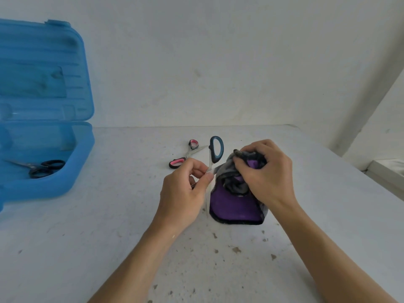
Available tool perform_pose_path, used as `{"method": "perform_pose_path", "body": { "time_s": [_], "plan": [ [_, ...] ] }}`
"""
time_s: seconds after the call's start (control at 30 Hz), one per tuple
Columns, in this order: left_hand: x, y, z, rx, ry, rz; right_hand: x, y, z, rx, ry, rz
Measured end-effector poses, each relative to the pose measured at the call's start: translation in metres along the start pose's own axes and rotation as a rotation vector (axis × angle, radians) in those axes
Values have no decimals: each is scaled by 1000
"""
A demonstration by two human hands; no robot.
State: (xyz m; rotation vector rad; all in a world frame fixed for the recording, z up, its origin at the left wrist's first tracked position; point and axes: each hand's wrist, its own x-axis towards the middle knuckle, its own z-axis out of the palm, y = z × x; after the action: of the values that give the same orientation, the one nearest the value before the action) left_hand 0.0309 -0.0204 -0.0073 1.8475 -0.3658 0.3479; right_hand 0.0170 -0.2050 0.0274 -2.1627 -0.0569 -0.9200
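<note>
At the left edge we see a hard blue plastic case (65, 189) lying open, its ribbed lid upright and black scissors (47, 168) resting in its tray. Just above centre, pink scissors (188, 153) lie splayed on the speckled white table (131, 237). In the middle our left hand (185, 191) pinches the blue scissors (216, 149) by their steel blades, loop handle up and tip down, likely a safe hold with the edges shut. Just beside them on the right rises a soft purple cloth (236, 208) with dark trim. Our right hand (264, 171) clutches its bunched grey top, seemingly to steady it.
</note>
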Motion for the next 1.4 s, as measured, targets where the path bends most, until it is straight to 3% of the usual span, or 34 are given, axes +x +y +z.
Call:
{"method": "perform_pose_path", "body": {
  "time_s": [0.2,0.43,0.6,0.77,0.93,1.07,1.23,1.4],
  "plan": [
    [-4,1,2,66,-4,51,-11,-9,8,4,-116,-227],
    [0,-2,6,-86,-46,-128,6,13,-7,-59,45,-42],
    [1,-2,5,-231,-67,-212,1,2,-12,36,-40,-334],
    [-3,3,0,-114,-187,-101,-8,-7,8,-7,-269,-609],
    [-8,11,6,-74,-222,-88,-5,1,7,-77,-189,-485],
    [-8,8,6,-47,-188,-93,-9,-2,10,-89,-289,-528],
    [-7,9,11,-124,-179,-93,-2,0,4,-73,-233,-488],
    [-6,4,9,-167,-176,-144,-3,1,2,-80,-300,-554]
  ]
}}
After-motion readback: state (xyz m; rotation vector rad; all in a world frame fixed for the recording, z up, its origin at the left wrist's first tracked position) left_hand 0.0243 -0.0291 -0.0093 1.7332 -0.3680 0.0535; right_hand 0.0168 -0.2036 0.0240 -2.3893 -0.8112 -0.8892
